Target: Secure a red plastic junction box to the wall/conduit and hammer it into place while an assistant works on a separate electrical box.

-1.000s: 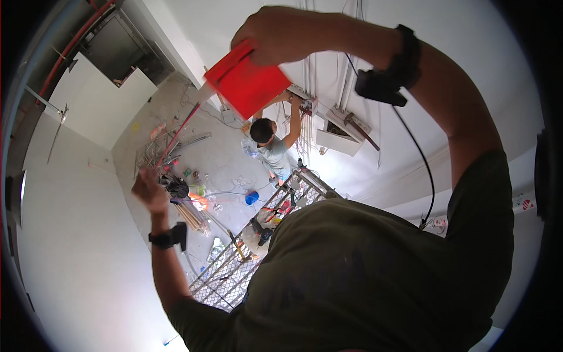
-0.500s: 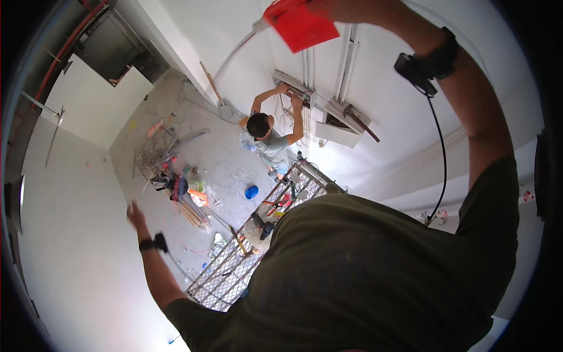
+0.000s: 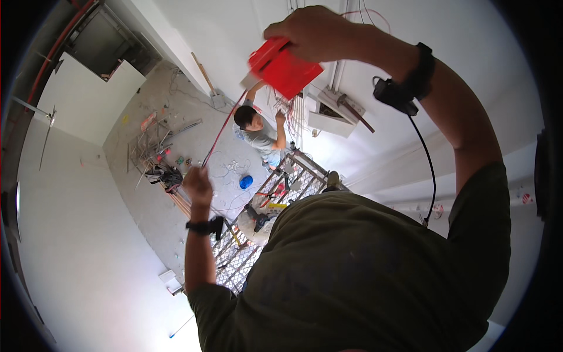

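My right hand (image 3: 302, 35), raised at the top of the view, grips a red box (image 3: 287, 76) with a pale piece at its lower-left corner. Red and dark wires (image 3: 226, 123) run from that corner down to my left hand (image 3: 198, 185), whose closed fingers are around them. My left hand is lower and to the left, apart from the box. The box partly hides the wall behind it.
Below, a co-worker (image 3: 258, 138) reaches toward wiring on the wall. A mesh scaffold platform (image 3: 240, 267) holds tools and a drill (image 3: 258, 218). The floor (image 3: 126, 129) carries metal scraps, poles and a blue object (image 3: 246, 182). An open wall box (image 3: 331, 123) is at right.
Since half a second ago my right hand has brought the red box down and left, and my left hand has moved right and up. The co-worker's head and one hand have shifted.
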Available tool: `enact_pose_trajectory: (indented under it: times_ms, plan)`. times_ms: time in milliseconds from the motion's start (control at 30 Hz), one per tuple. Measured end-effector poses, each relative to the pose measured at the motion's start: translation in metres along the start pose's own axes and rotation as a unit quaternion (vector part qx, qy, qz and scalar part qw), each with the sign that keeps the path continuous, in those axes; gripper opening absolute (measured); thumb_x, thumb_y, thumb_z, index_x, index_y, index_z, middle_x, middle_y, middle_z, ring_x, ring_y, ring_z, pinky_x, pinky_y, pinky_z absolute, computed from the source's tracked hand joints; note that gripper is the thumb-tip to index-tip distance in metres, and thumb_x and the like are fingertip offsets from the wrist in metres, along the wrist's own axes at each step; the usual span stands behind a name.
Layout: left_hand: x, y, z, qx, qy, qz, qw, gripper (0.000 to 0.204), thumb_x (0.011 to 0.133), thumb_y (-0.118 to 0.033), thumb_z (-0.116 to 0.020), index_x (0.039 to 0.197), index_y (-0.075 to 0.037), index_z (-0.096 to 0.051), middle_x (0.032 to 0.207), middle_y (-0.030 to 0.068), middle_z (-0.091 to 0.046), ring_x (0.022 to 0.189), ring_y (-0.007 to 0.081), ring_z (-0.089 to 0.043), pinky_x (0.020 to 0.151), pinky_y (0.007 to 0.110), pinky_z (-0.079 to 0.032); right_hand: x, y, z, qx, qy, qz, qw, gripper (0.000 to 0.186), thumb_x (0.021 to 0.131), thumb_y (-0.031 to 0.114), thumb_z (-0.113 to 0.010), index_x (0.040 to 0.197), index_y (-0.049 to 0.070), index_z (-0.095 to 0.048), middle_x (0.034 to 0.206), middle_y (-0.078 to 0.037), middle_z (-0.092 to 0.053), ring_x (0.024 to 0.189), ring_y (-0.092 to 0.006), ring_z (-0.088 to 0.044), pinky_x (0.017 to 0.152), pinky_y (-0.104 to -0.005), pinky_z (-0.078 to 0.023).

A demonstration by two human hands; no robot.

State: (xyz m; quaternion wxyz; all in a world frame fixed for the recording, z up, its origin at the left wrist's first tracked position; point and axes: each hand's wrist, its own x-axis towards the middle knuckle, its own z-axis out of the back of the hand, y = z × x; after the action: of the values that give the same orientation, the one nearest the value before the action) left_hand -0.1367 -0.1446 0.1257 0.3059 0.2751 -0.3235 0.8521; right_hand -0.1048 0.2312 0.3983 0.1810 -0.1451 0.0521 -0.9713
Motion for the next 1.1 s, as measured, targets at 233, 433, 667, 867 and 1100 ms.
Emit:
enact_pose_trajectory:
  times_ms: [233, 433, 667, 867, 1100]
  plan:
    - [-0.107, 0.168, 0.092, 0.318, 0.263, 0.108, 0.905, 0.020, 0.090, -0.020, -0.050, 0.083, -0.006, -0.062, 0.074, 0.0138, -0.057, 0.072, 0.0333, -0.056, 0.065, 0.043, -0.046, -0.009, -0.090, 0.028, -0.047, 0.132, -0.054, 0.989, 0.039, 0.082, 0.017, -0.057, 0.120, 0.009, -0.054, 0.092, -0.010, -0.065, 0.093, -0.0236, -0.061, 0.097, -0.0439, -0.036]
    - [-0.047, 0.195, 0.006, 0.230, 0.349, 0.208, 0.884, 0.043, 0.078, -0.010, -0.049, 0.119, -0.003, -0.056, 0.125, 0.0254, -0.050, 0.120, 0.0410, -0.044, 0.101, 0.044, -0.038, 0.022, -0.136, -0.080, -0.020, -0.084, 0.084, 0.993, 0.037, 0.075, 0.014, -0.060, 0.112, 0.012, -0.059, 0.087, -0.007, -0.066, 0.082, -0.0262, -0.063, 0.073, -0.0407, -0.048]
    - [0.143, -0.087, -0.219, -0.246, 0.196, -0.037, 0.949, 0.037, 0.097, -0.016, -0.038, 0.126, 0.005, -0.044, 0.117, 0.0209, -0.057, 0.111, 0.0273, -0.053, 0.092, 0.038, -0.043, -0.013, -0.102, -0.183, -0.027, -0.051, 0.139, 0.989, 0.009, 0.074, 0.019, -0.056, 0.071, 0.012, -0.062, 0.071, -0.004, -0.063, 0.076, -0.0228, -0.064, 0.071, -0.0405, -0.047]
    - [0.109, -0.171, -0.284, -0.173, 0.236, 0.175, 0.940, 0.029, 0.092, -0.013, -0.042, 0.119, -0.002, -0.048, 0.100, 0.0146, -0.061, 0.077, 0.0365, -0.062, 0.061, 0.040, -0.049, -0.030, -0.165, -0.226, -0.003, 0.082, 0.189, 0.979, 0.018, 0.085, 0.022, -0.049, 0.091, 0.016, -0.065, 0.075, -0.003, -0.063, 0.081, -0.0197, -0.063, 0.103, -0.0513, -0.026]
    - [0.106, -0.090, -0.314, 0.022, 0.297, -0.003, 0.955, 0.020, 0.088, -0.011, -0.043, 0.101, -0.005, -0.056, 0.091, 0.0180, -0.063, 0.088, 0.0348, -0.061, 0.073, 0.041, -0.049, -0.002, -0.315, -0.109, -0.113, -0.094, 0.074, 0.986, 0.020, 0.084, 0.027, -0.051, 0.082, 0.011, -0.063, 0.089, -0.002, -0.059, 0.100, -0.0220, -0.056, 0.110, -0.0634, -0.004]
